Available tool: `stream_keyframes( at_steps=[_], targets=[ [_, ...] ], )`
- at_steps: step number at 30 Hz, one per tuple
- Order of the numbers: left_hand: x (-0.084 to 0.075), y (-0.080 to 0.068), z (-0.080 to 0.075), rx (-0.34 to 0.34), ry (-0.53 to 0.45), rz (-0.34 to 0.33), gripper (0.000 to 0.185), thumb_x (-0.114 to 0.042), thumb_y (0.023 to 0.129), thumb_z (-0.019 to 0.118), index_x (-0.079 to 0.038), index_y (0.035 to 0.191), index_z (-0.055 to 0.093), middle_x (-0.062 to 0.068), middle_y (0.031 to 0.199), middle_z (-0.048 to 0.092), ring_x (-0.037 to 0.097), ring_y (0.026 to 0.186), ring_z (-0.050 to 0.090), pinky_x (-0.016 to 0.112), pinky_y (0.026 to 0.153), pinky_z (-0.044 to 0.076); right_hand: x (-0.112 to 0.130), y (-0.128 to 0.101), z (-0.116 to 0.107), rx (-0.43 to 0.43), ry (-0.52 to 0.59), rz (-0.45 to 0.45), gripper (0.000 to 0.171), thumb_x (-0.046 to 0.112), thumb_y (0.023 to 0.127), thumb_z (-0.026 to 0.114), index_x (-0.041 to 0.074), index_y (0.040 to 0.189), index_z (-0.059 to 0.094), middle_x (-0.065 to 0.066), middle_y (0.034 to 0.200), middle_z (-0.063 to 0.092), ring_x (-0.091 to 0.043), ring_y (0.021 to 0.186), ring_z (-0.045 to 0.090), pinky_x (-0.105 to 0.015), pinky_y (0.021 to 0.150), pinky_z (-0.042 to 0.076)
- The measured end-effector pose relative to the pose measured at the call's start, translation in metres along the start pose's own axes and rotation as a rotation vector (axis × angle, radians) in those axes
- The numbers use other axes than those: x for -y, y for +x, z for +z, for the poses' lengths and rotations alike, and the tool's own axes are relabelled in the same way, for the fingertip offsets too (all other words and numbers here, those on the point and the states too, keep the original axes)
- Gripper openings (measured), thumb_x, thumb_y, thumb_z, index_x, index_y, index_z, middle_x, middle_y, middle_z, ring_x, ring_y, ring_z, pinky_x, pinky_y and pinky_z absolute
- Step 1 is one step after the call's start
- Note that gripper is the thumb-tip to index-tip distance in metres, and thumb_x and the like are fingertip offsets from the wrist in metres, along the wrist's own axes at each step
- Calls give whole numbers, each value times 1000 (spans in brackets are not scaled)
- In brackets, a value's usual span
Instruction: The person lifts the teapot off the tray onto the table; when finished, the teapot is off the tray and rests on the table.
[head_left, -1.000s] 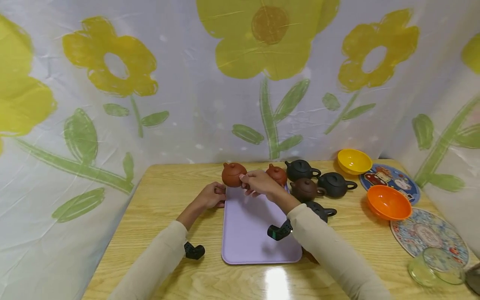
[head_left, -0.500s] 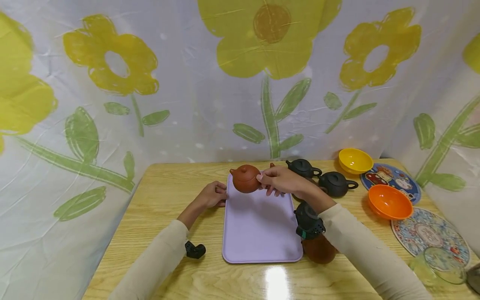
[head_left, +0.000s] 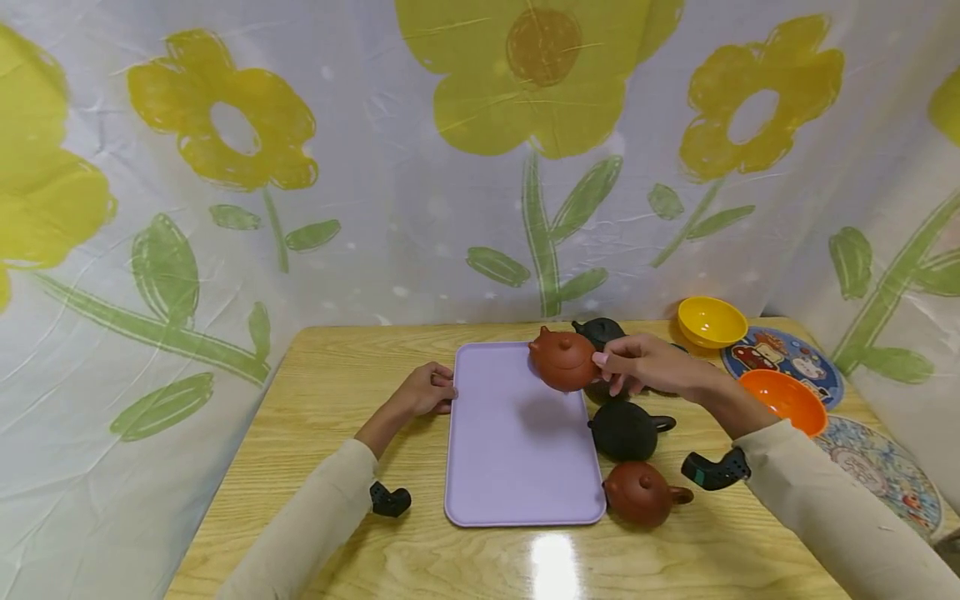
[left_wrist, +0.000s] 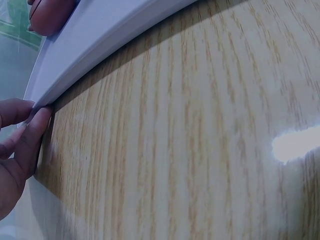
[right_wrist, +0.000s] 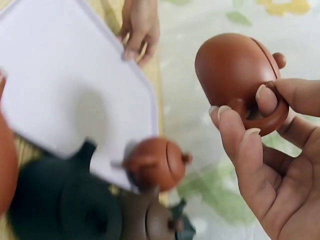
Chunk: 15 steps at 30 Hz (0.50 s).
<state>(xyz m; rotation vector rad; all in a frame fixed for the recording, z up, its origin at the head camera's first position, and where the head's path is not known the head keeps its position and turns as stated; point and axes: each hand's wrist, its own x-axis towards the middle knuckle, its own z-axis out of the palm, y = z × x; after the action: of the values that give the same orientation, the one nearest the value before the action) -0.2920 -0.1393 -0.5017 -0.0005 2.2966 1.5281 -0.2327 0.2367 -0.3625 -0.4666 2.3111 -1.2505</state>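
Note:
My right hand (head_left: 652,367) holds a reddish-brown clay teapot (head_left: 564,360) by its handle, raised above the far right corner of the lilac tray (head_left: 517,450). In the right wrist view, the fingers and thumb curl round the handle of that teapot (right_wrist: 235,67). Another reddish teapot (right_wrist: 156,164) stands at the tray's far end, mostly hidden behind the held one in the head view. At the tray's left edge my left hand (head_left: 427,390) pinches the rim; the left wrist view shows thumb and finger at the tray's edge (left_wrist: 75,70).
Along the tray's right side stand a black teapot (head_left: 624,431) and a reddish teapot (head_left: 642,495). A black teapot (head_left: 600,331) and a partly hidden dark brown one (right_wrist: 150,220) sit farther back. Yellow bowl (head_left: 711,322), orange bowl (head_left: 783,400) and round patterned mats (head_left: 862,467) lie rightward.
The right hand has carried the reddish teapot from the tray's far left corner rightward to above its far right corner. The left hand stays at the tray's left edge.

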Motion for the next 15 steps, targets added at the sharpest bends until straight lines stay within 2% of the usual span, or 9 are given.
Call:
stream_keyframes(
  at_steps=[7, 10, 15],
  targets=[
    [0, 0, 1, 4, -3, -3, 38, -1, 95, 64, 5, 129, 50, 21, 119, 57, 20, 88, 66, 32, 75, 63, -25, -33, -25, -30, -27, 21, 36, 30, 106, 50, -3, 99, 62, -13, 93, 65, -22, 84, 63, -31, 69, 56],
    [0, 0, 1, -5, 0, -6, 37, -1, 94, 64, 4, 128, 51, 20, 117, 57, 19, 86, 65, 30, 73, 63, -37, -47, -34, -43, -43, 31, 34, 29, 107, 49, -2, 100, 62, -11, 92, 66, -19, 85, 64, -31, 70, 57],
    [-1, 0, 2, -8, -5, 2, 37, 0, 94, 64, 5, 128, 50, 19, 116, 57, 18, 85, 64, 29, 72, 63, -63, -65, -49, -52, -52, 51, 32, 29, 107, 48, 1, 102, 64, -10, 97, 67, -22, 91, 65, -33, 68, 57]
  ],
)
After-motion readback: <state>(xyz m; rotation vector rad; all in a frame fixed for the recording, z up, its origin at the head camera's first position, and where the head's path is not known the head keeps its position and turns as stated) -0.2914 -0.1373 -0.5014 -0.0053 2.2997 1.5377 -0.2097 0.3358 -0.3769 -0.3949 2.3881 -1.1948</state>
